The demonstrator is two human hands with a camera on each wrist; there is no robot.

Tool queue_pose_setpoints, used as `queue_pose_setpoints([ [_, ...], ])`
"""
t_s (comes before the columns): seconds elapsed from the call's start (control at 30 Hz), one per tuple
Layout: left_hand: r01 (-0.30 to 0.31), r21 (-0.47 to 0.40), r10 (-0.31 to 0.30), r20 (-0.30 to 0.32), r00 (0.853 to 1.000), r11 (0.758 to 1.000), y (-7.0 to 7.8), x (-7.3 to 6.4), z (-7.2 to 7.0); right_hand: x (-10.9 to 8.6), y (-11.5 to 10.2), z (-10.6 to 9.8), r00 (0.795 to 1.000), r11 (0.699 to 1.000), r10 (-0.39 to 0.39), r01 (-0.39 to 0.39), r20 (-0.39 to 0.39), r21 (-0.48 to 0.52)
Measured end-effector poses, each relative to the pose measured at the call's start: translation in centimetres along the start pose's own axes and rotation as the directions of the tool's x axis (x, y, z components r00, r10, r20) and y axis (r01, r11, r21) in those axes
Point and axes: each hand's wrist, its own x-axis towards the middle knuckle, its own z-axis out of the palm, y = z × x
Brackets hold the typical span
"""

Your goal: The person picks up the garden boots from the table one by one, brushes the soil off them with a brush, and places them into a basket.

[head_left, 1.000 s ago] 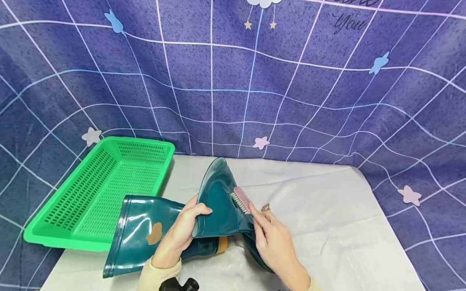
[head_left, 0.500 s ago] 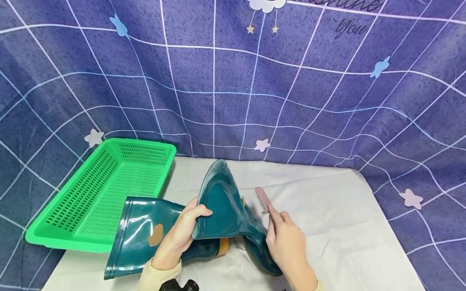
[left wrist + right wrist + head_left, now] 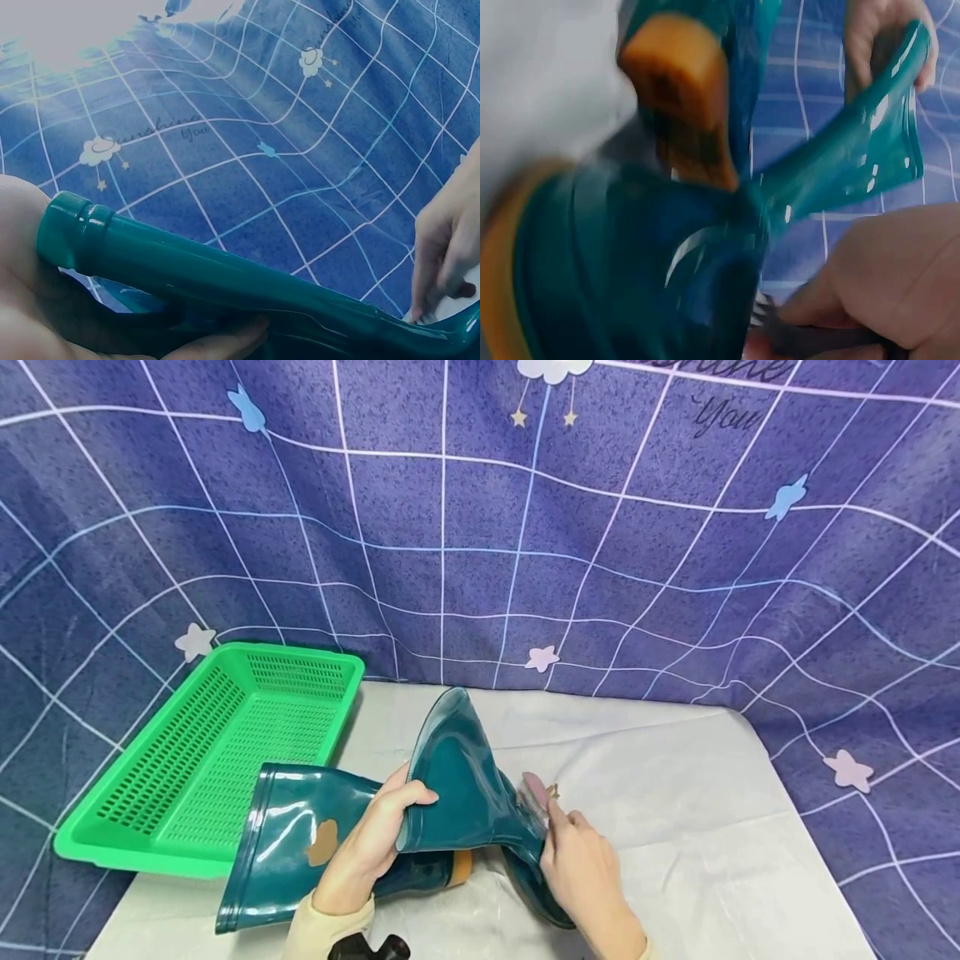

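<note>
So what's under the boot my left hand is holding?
In the head view, another boot lies beneath it on the white sheet, its shaft and orange sole showing. The held boot and your left hand cover part of it.

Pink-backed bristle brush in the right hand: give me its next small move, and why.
Probably a short stroke of the pink-backed bristle brush along the ankle of the held glossy teal rubber boot: the right hand has the bristles facing it there, and the left hand grips its open top, which should steady it. Contact is too blurred to confirm.
</note>
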Motion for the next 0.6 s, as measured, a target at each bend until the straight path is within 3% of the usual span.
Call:
queue_pose_setpoints([
  [0.13,-0.005,-0.001,0.005,0.001,1.0,1.0,-0.1,0.0,-0.1,0.7,1.0,-0.3,0.994,0.999,0.027,-0.025,-0.103,0.025],
  [0.23,-0.008,0.001,0.008,-0.004,1.0,1.0,0.0,0.0,0.0,0.9,1.2,-0.6,0.995,0.998,0.018,-0.011,-0.102,0.069],
  [0.37,-0.008,0.002,0.008,-0.007,1.0,1.0,0.1,0.0,0.1,0.9,1.2,-1.2,0.999,0.996,-0.029,0.027,0.022,0.088],
  [0.47,-0.003,0.005,0.003,-0.012,1.0,1.0,0.1,0.0,0.1,0.8,1.4,-1.6,0.987,0.998,-0.037,0.028,0.156,0.062],
  [0.53,-0.001,0.007,0.001,-0.014,1.0,1.0,0.2,0.0,0.1,0.9,1.7,-1.9,0.976,1.0,-0.005,0.0,0.219,0.022],
  [0.6,-0.006,0.013,0.006,-0.011,1.0,1.0,0.2,0.0,0.2,1.0,2.3,-2.1,0.974,0.999,0.049,-0.045,0.223,-0.024],
])
